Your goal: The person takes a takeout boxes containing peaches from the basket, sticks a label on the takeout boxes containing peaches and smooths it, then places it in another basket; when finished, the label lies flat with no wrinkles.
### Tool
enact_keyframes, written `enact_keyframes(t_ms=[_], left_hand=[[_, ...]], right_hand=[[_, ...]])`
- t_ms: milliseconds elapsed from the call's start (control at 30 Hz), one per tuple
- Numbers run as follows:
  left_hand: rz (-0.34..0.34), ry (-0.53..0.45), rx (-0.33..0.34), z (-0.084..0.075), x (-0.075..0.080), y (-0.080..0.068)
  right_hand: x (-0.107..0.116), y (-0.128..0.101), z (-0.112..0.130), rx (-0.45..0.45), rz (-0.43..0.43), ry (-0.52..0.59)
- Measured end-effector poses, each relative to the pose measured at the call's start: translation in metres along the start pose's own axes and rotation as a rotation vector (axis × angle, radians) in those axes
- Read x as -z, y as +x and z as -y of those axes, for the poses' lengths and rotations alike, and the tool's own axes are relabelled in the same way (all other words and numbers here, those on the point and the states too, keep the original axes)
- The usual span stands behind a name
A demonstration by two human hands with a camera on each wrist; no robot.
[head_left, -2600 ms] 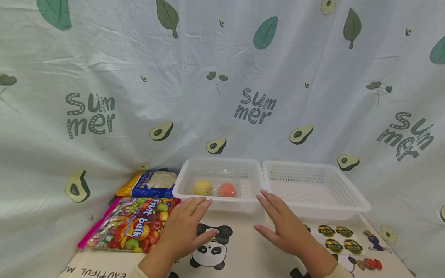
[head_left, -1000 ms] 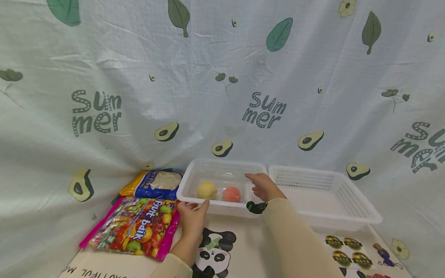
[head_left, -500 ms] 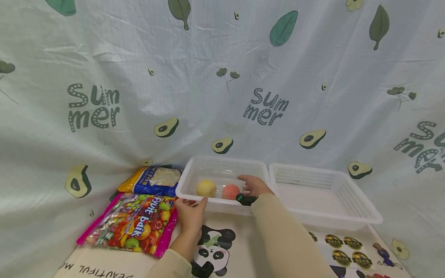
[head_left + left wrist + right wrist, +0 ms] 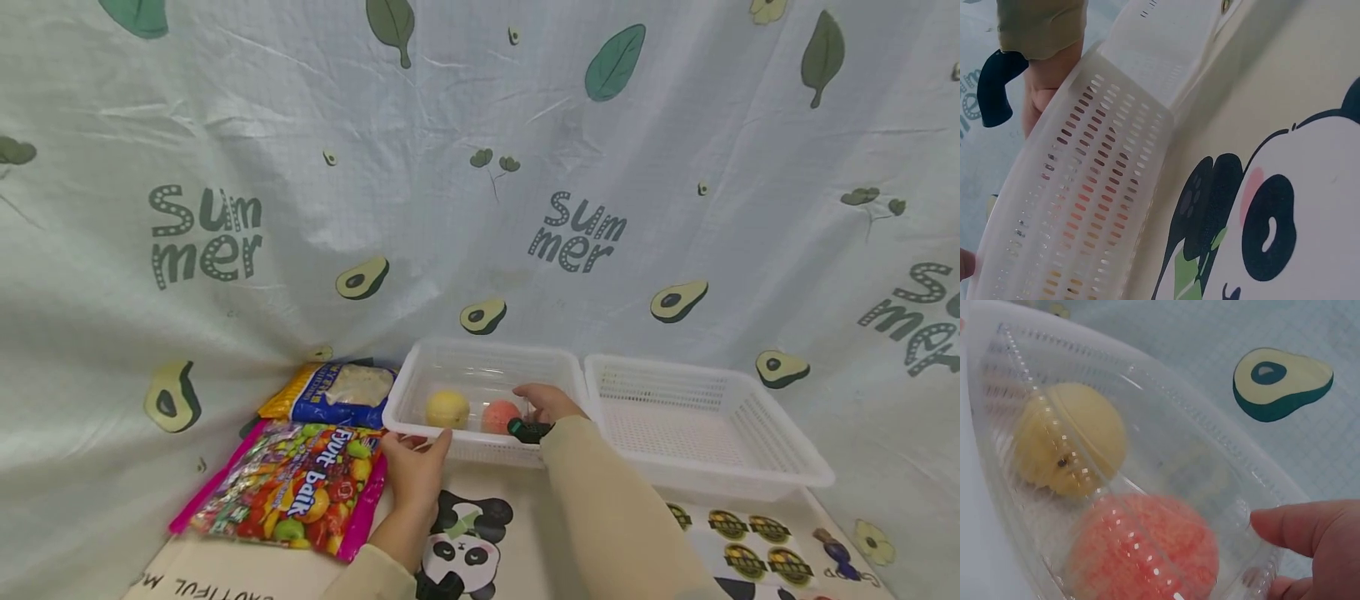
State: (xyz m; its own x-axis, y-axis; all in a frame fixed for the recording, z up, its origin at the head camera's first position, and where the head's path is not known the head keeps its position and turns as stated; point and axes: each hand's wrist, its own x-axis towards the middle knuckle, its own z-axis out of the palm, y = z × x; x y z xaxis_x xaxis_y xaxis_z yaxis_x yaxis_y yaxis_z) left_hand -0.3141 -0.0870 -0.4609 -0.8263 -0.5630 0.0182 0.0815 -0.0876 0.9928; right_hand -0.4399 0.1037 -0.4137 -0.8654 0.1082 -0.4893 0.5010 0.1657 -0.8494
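Observation:
A clear plastic box (image 4: 1185, 450) lies in the left white basket (image 4: 487, 447). Inside it sit a yellow ball-shaped item (image 4: 1069, 437) and a pink one (image 4: 1147, 547); their exact kind is not clear. My right hand (image 4: 551, 402) reaches into the basket and grips the box's right end, fingertips (image 4: 1266, 524) at its edge. At the basket's front left corner my left hand (image 4: 414, 471) holds the rim, thumb against the front wall. In the left wrist view only a fingertip (image 4: 965, 264) of it shows at the rim.
A second white basket (image 4: 705, 471) stands against the first on the right. Left of the baskets lie a colourful candy bag (image 4: 292, 487) and a blue and yellow bag (image 4: 337, 396). A patterned curtain (image 4: 420, 208) hangs close behind.
From hovering before the baskets, my left hand has come to the left basket's corner. My right hand has moved inside to the clear box, then slightly left. The box shows no clear movement.

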Motion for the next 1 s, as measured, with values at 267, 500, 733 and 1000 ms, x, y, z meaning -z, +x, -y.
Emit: enact_keyframes(t_ms=[267, 500, 733, 1000], left_hand=[[-0.01, 0.002, -0.027, -0.002, -0.001, 0.001], [-0.015, 0.004, -0.023, 0.0, -0.002, 0.001], [-0.003, -0.003, -0.011, 0.001, 0.0, 0.002], [0.022, -0.004, 0.017, -0.003, 0.005, 0.004]], right_hand=[[0.003, 0.0, 0.004, 0.06, 0.071, 0.013], [0.011, -0.006, 0.005, 0.103, 0.101, -0.085], [0.026, -0.017, 0.013, 0.201, 0.093, -0.246], [0.045, -0.039, 0.02, 0.277, 0.163, 0.005]])
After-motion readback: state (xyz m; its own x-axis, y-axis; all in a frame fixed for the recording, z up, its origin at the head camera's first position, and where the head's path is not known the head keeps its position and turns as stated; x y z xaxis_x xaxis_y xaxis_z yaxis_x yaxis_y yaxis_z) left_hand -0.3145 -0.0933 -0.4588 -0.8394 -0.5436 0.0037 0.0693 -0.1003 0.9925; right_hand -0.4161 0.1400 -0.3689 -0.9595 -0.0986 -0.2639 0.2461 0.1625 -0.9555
